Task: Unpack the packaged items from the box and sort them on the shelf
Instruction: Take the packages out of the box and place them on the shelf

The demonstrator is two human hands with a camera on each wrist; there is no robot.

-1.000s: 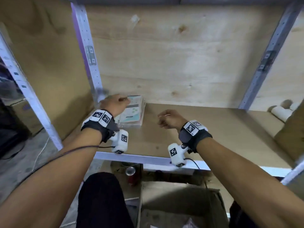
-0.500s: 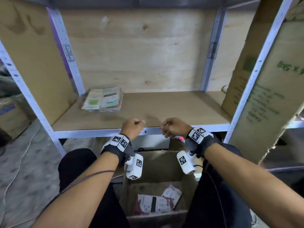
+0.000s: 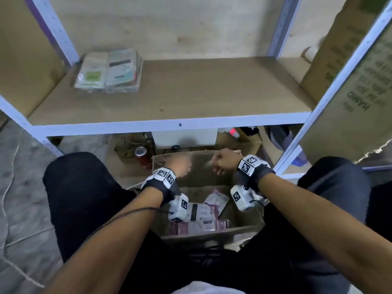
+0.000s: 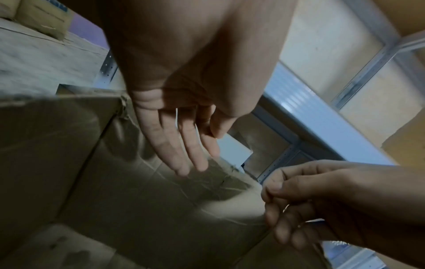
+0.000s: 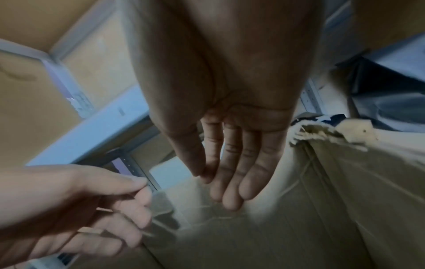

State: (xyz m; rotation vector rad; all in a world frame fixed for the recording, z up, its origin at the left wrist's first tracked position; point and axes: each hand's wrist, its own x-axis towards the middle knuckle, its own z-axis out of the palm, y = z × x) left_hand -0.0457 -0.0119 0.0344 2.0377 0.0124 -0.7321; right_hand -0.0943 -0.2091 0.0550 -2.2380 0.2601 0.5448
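An open cardboard box (image 3: 212, 234) stands on the floor between my knees. Pink and white packaged items (image 3: 203, 211) lie in its bottom. Two low stacks of packaged items (image 3: 110, 71) sit at the back left of the wooden shelf (image 3: 191, 92). My left hand (image 3: 180, 164) and right hand (image 3: 222, 162) hover side by side over the box's far wall, both empty. In the left wrist view the left hand (image 4: 184, 142) has relaxed, nearly straight fingers above the box wall (image 4: 115, 182). In the right wrist view the right hand (image 5: 230, 172) has straight fingers too.
Under the shelf stand a red can (image 3: 141, 154) and a white box (image 3: 184, 137). A large printed cardboard panel (image 3: 350, 92) leans at the right behind the shelf upright (image 3: 331, 88). A thin cable (image 3: 8, 187) runs over the floor at left.
Both hands drew back from the shelf and came down to just above the box. My view tilted down, so the box's contents now show.
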